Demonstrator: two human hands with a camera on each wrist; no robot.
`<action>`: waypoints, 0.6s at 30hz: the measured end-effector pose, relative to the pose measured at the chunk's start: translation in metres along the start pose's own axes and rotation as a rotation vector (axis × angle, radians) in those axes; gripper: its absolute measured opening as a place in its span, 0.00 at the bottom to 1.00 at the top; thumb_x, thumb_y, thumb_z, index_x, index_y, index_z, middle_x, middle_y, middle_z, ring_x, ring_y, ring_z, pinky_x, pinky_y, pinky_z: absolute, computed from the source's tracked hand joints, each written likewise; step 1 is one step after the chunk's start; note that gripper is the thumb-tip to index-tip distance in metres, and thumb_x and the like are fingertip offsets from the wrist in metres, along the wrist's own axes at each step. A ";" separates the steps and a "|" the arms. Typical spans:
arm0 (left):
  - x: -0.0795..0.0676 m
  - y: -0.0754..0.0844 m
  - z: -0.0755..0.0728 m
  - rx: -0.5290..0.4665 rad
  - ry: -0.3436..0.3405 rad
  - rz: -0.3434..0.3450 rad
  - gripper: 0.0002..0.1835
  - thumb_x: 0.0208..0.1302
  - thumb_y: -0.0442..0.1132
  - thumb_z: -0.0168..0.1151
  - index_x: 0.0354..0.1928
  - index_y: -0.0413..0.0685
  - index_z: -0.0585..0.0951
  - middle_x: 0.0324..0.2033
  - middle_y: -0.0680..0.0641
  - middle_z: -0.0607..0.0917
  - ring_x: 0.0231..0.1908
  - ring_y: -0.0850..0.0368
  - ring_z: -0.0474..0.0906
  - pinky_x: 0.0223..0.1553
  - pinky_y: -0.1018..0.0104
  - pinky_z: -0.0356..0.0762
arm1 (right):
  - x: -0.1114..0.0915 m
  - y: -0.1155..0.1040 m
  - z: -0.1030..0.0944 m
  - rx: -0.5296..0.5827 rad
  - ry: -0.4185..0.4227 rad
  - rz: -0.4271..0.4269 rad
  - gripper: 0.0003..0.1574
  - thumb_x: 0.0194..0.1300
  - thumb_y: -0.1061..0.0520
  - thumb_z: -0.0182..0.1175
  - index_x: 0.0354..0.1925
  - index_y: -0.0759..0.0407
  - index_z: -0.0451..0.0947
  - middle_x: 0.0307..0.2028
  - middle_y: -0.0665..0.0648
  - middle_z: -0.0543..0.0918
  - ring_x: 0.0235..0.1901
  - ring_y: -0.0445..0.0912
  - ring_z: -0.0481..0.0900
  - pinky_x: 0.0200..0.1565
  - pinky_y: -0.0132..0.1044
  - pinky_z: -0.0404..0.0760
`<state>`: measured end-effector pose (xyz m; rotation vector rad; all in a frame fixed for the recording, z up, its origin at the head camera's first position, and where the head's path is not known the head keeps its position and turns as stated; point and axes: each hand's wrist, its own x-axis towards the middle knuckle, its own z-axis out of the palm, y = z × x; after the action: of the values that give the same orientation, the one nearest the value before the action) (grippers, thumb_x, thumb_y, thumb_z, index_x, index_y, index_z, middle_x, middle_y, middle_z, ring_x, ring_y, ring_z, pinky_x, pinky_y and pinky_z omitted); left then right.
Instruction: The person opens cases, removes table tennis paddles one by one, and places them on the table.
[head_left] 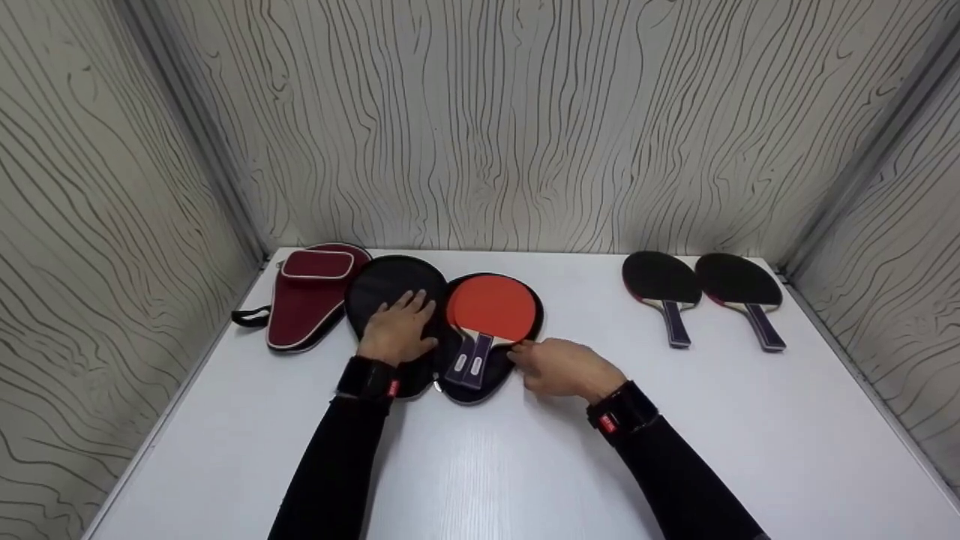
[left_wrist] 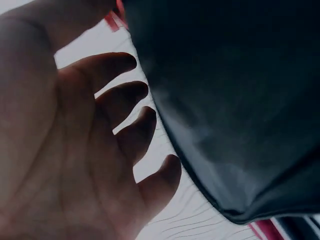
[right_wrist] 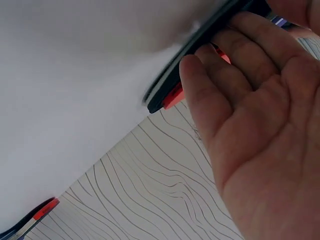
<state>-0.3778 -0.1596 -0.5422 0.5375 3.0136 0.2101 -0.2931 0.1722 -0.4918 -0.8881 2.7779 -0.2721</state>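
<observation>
An unzipped black paddle case lies spread in two halves at the middle of the table. Its left half, a black cover [head_left: 397,281], is under my left hand [head_left: 396,330], whose fingers are spread; in the left wrist view the fingertips come close to the zipped edge of the black cover [left_wrist: 240,110]. Two red table tennis paddles [head_left: 495,306] lie overlapped on the right half [head_left: 472,395], purple handles toward me. My right hand [head_left: 562,367] rests at that half's right edge, with fairly straight fingers against the case rim [right_wrist: 167,82] in the right wrist view.
A dark red paddle case [head_left: 304,307] with white piping and a black wrist loop lies at the far left, beside the black cover. Two black-faced paddles [head_left: 660,279] [head_left: 739,281] lie at the back right. Wood-patterned panels [head_left: 480,127] stand behind and at both sides of the white table [head_left: 465,472].
</observation>
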 end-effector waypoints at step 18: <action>-0.007 0.002 0.010 -0.071 -0.004 -0.023 0.51 0.82 0.59 0.74 0.95 0.51 0.62 0.97 0.42 0.53 0.97 0.36 0.50 0.85 0.18 0.68 | 0.015 -0.014 0.004 -0.208 0.355 -0.169 0.02 0.76 0.59 0.79 0.43 0.52 0.95 0.38 0.49 0.95 0.38 0.46 0.94 0.42 0.46 0.96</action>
<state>-0.3697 -0.1591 -0.5517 0.4964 2.9932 0.3132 -0.2969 0.1518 -0.4942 -1.2363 3.1028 -0.1840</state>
